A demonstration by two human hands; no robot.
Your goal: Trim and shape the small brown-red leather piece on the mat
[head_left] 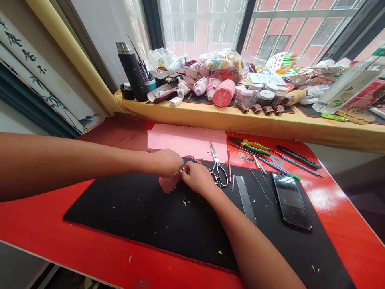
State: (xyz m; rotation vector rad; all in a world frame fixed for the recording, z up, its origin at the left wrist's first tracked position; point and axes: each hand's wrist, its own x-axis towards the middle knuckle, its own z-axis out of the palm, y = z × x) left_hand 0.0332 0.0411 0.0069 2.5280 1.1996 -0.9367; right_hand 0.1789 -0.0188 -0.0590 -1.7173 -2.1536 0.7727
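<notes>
Over the black mat (129, 212), both hands meet near its back edge. My left hand (169, 162) is closed, knuckles up, at a brownish-pink cut-out with a scalloped edge (168, 184) that shows below it. My right hand (197, 176) pinches with thumb and forefinger against the left fingertips; a tiny pale bit shows between them, too small to name. Thin brownish scraps lie just behind the hands. Right of them are silver scissors (219, 170), lying with blades pointing away, a pencil (229, 164) and a clear ruler (245, 198).
A pink sheet (186, 138) lies behind the mat. Pliers (252, 146), pens, a small chain and a black phone (291, 200) lie at right. The windowsill (192, 116) is crowded with jars, bags, a black thermos (132, 72) and small brown figures. Paper scraps dot the mat.
</notes>
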